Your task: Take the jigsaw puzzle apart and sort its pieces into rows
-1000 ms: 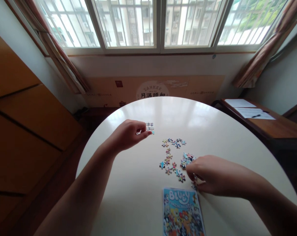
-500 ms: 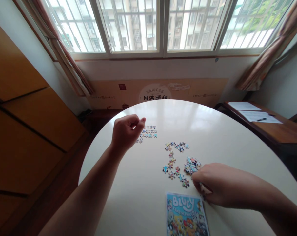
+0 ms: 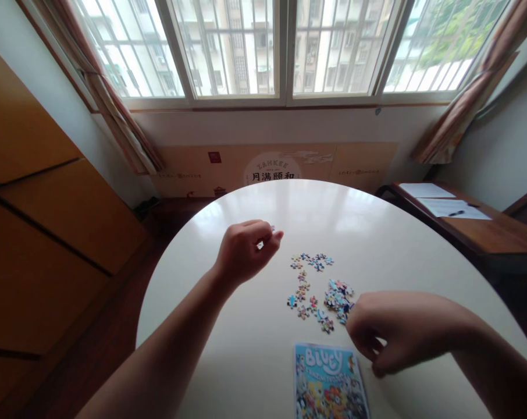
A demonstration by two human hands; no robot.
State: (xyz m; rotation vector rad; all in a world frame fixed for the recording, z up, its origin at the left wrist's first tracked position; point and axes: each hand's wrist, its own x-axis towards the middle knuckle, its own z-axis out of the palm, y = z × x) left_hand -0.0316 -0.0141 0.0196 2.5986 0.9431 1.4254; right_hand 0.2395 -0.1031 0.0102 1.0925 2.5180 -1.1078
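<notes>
My left hand point(image 3: 250, 249) is closed, thumb against curled fingers, over the left middle of the white table. It covers the rows of laid-out puzzle pieces; only a sliver of those pieces point(image 3: 273, 228) shows past its knuckles. Whether a piece sits in its fingers is hidden. Close by the right edge of a heap of puzzle pieces point(image 3: 338, 297), my right hand point(image 3: 394, 329) is bent down with its fingers curled toward the thumb. What those fingers hold, if anything, cannot be made out. Loose puzzle pieces point(image 3: 302, 285) lie scattered in a curve left of the heap.
A blue "Bluey" picture sheet point(image 3: 330, 378) lies at the table's near edge, below the pieces. The round white table point(image 3: 193, 355) stands before a barred window. Papers point(image 3: 453, 208) and a pen lie on a brown side table at right; wooden cabinets point(image 3: 49, 233) stand at left.
My left hand has shifted right and slightly nearer, now covering the laid-out rows seen before. My right hand has moved slightly right and down beside the heap.
</notes>
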